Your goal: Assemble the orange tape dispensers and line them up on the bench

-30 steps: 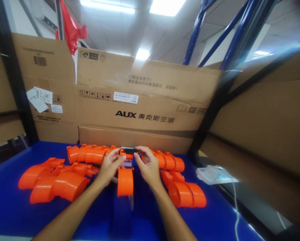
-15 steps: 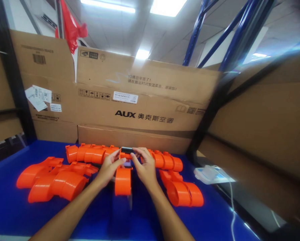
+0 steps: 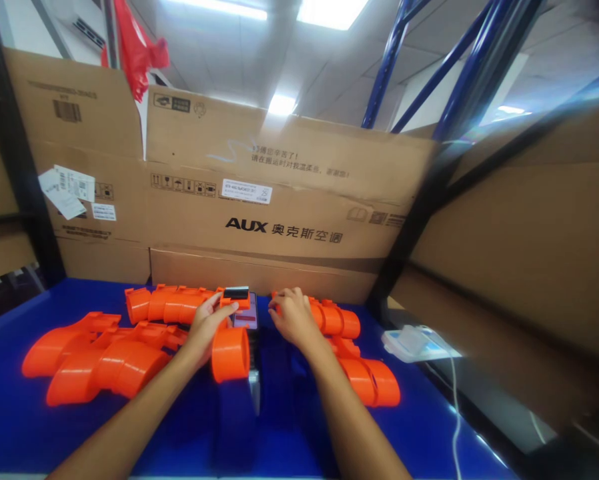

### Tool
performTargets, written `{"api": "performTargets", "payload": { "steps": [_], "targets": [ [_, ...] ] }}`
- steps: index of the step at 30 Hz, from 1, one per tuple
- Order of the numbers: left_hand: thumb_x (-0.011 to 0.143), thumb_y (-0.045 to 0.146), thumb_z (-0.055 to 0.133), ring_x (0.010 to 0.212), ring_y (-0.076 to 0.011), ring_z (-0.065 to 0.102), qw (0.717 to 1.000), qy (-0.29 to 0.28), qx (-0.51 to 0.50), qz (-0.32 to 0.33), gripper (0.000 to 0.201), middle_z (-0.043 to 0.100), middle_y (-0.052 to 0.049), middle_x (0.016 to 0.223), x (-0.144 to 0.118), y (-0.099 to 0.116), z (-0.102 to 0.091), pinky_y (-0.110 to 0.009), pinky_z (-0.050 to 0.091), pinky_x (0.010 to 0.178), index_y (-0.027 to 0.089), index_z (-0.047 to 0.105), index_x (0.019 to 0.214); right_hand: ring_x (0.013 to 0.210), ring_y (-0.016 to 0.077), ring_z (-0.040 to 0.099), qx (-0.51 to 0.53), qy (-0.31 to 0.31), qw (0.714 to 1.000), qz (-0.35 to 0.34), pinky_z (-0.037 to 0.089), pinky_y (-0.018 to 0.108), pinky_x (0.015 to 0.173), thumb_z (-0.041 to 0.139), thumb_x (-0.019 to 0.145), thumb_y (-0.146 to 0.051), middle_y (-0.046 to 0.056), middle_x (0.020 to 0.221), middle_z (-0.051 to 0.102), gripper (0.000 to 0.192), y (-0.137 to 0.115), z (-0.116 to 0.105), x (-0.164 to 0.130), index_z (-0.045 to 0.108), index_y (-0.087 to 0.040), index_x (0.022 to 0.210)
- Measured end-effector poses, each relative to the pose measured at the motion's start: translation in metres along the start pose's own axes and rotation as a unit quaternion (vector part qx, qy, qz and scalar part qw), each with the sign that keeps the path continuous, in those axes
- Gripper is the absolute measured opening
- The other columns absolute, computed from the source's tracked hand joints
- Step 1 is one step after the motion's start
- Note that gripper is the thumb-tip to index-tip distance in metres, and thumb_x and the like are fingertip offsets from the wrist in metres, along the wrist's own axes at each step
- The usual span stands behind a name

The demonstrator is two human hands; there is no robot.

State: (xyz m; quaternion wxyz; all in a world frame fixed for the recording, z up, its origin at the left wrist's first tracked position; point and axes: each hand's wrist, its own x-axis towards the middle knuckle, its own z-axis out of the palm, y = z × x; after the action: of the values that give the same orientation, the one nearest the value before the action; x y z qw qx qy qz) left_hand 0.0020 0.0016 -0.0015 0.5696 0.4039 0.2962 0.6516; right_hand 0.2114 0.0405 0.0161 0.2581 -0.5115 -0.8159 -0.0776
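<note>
My left hand [image 3: 208, 327] is closed around an orange plastic bracket [image 3: 236, 303] with a black strip along its top. A wide orange ring [image 3: 231, 355] hangs below the fingers, seemingly part of the same piece. Just behind it stands a phone-like device with a lit screen [image 3: 247, 315]. My right hand [image 3: 293, 316] is apart from the left one, at the near end of the right-hand row of orange rings [image 3: 332, 318]. Its fingers curl down over an orange ring there, which they mostly hide.
More orange rings [image 3: 177, 304] line the back left of the blue table [image 3: 299, 427]. Larger orange pieces [image 3: 104, 360] lie at left, and two joined rings [image 3: 372, 381] at right. A white box with a cable [image 3: 414, 343] sits at the right edge; cardboard [image 3: 289, 267] walls the back.
My right hand has let go of the bracketed piece and moved right to the row of rings. My left hand has carried the piece slightly left, uncovering more of the lit screen.
</note>
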Motion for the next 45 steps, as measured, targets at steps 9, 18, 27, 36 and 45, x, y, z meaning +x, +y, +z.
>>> {"api": "performTargets", "payload": {
  "steps": [9,18,27,36,45],
  "targets": [
    [0.066,0.026,0.083,0.043,-0.0071,0.051,1.0,-0.014,-0.012,0.007,0.038,0.07,0.0,0.071,-0.003,0.002,0.002,-0.019,0.038,0.042,0.016,0.067,0.099,0.114,0.0354,0.043,-0.173,-0.211,0.961,-0.043,0.034,0.046,0.095,0.072,0.074,-0.033,0.017,0.109,0.061,0.016,-0.014,0.011,0.031,0.077,-0.019,0.081],
    [0.067,0.024,0.082,0.045,-0.006,0.052,1.0,-0.012,-0.018,0.008,0.039,0.074,-0.005,0.084,-0.003,0.003,0.003,-0.018,0.04,0.042,0.014,0.066,0.1,0.118,0.0362,0.04,-0.195,-0.279,0.939,-0.053,0.029,0.049,0.101,0.074,0.068,-0.028,0.015,0.114,0.06,0.018,-0.012,0.032,0.037,0.077,-0.021,0.084],
    [0.064,0.026,0.084,0.044,-0.0066,0.051,1.0,-0.009,-0.013,0.008,0.041,0.069,0.0,0.07,-0.002,0.002,0.002,-0.017,0.041,0.041,0.014,0.066,0.099,0.117,0.0372,0.04,-0.209,-0.243,0.946,-0.056,0.028,0.05,0.099,0.066,0.074,-0.028,0.021,0.115,0.058,0.029,-0.006,0.031,0.036,0.075,-0.015,0.099],
    [0.066,0.03,0.083,0.045,-0.0073,0.052,1.0,-0.003,0.012,-0.007,0.041,0.068,0.0,0.072,0.001,-0.001,-0.001,-0.019,0.043,0.043,0.014,0.065,0.099,0.115,0.0374,0.04,-0.222,-0.214,0.951,-0.034,0.027,0.05,0.098,0.065,0.072,-0.024,0.023,0.118,0.058,0.032,-0.005,0.023,0.033,0.076,-0.012,0.1],
    [0.066,0.029,0.083,0.045,-0.0062,0.051,1.0,-0.01,0.005,0.003,0.039,0.07,-0.002,0.077,0.0,-0.001,0.0,-0.019,0.045,0.047,0.015,0.066,0.098,0.113,0.0359,0.04,-0.205,-0.183,0.961,-0.032,0.027,0.048,0.095,0.066,0.072,-0.03,0.021,0.116,0.057,0.027,0.001,0.01,0.018,0.076,-0.013,0.091]
  ]
}}
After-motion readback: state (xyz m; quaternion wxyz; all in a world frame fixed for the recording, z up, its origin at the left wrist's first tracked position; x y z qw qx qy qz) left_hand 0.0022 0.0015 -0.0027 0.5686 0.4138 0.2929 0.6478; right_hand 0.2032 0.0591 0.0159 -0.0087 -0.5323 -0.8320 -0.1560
